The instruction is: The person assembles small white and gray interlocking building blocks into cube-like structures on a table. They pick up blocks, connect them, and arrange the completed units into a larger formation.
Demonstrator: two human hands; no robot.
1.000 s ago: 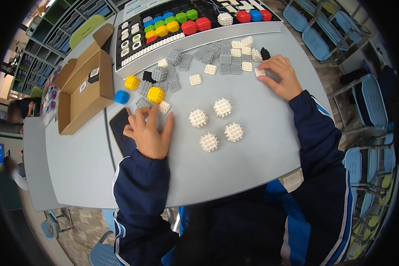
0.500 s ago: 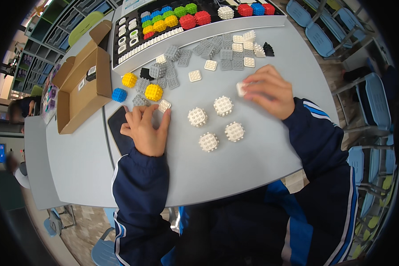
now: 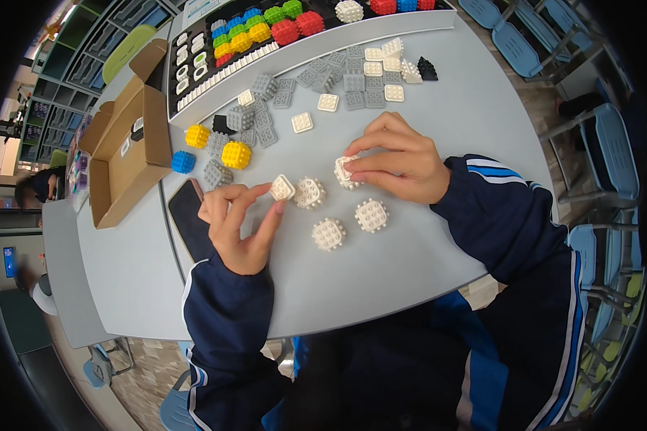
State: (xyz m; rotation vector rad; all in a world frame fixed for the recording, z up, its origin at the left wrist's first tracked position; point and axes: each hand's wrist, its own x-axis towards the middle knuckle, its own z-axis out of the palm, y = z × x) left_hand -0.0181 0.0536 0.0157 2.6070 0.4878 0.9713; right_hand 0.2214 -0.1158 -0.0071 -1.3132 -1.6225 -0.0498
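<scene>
**Left hand [image 3: 233, 228] and right hand [image 3: 402, 164] both pinching!**

Here's the square white tile [image 3: 282, 188], tilted between left thumb and index finger, right beside the upper-left white block [image 3: 310, 194]; touching or not, I can't tell. Across on the right, thumb and fingers grip a second tile [image 3: 343, 166] over the upper-right white block [image 3: 349, 184], the fingers hiding whether it's seated. And closer to the person, between the two sleeves, sit the lower-left white block [image 3: 328, 235] and lower-right white block [image 3: 372, 215], both untouched!
</scene>
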